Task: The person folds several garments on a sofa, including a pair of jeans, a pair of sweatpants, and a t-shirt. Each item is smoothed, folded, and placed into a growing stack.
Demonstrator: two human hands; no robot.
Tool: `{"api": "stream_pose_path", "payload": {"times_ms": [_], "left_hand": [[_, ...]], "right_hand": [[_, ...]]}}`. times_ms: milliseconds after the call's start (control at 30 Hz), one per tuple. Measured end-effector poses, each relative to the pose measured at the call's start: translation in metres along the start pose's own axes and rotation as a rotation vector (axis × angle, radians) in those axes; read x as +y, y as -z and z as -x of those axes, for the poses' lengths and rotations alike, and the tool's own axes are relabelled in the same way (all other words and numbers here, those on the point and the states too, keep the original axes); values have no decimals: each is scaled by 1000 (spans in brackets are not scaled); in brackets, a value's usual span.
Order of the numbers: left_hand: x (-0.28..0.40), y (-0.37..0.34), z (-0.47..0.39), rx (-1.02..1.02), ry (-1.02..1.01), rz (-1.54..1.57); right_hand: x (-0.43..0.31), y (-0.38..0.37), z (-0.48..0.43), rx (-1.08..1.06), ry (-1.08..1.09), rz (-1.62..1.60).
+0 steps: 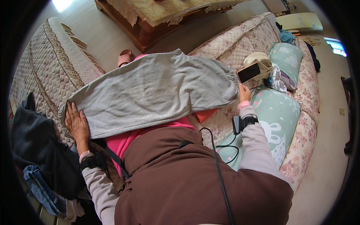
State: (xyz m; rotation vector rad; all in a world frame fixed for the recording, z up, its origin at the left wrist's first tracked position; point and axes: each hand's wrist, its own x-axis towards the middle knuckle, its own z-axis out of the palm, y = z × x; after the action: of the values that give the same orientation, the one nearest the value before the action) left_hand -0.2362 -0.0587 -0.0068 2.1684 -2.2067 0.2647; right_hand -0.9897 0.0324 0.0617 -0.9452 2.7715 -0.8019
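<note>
Grey sweatpants [146,87], folded lengthwise, lie across my lap over pink fabric [123,140]. My left hand [77,123] rests flat on the end at the left, its fingers a little apart and holding nothing. At the other end, by the gathered elastic cuff [233,84], is my right hand [244,92]; its fingers are curled at the cloth's edge, and whether they pinch it is hidden. A smartphone [249,72] with a dark screen lies just beyond those fingers, against a cream rounded item [257,63].
Green patterned pillows [281,109] lie on the floral quilted sofa cover [303,132] at the right. Dark clothing [36,143] and blue jeans [42,191] are piled at the left. A wooden table [143,36] with a lace cloth stands ahead, near a pink slipper [125,57]. A black cable [215,157] crosses my front.
</note>
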Motion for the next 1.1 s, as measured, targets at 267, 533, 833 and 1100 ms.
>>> {"api": "stream_pose_path", "payload": {"times_ms": [267,533,833,1100], "left_hand": [[1,2,2,-14,7,6],[1,3,2,-23,13,-8],[0,-1,2,31,-16,-6],[-1,-5,1,75,-30,11]], "right_hand": [[-39,-46,-69,-237,210,182],[-4,-33,-85,-141,22,261],[13,3,3,223,-575,145],[-7,18,-6,-336,-626,-1056]]}}
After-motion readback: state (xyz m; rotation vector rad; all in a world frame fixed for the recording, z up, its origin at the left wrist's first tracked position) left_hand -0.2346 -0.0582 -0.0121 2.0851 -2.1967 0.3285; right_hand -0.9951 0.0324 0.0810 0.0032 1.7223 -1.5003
